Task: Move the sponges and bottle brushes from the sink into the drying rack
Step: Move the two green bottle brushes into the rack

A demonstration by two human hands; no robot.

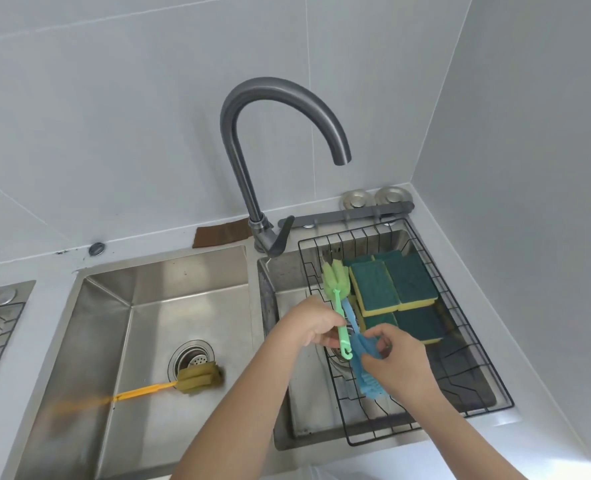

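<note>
My left hand [313, 323] grips the handle of a green bottle brush [336, 282], its foam head pointing up over the black wire drying rack [477, 344]. Beside it, my right hand [396, 358] holds a blue bottle brush [368, 379] by its foam head, low over the rack's left side. Several green-and-yellow sponges [394, 289] lie stacked in the back of the rack. A yellow bottle brush [197, 375] with a dark yellow foam head lies on the floor of the left sink basin [121, 341], its head next to the drain.
A grey curved faucet [252, 168] rises behind the divide between the basins. The rack sits across the right basin. A grey rail [349, 214] with two metal stoppers runs behind the rack. A brown cloth [219, 233] lies on the ledge. Grey walls close the right corner.
</note>
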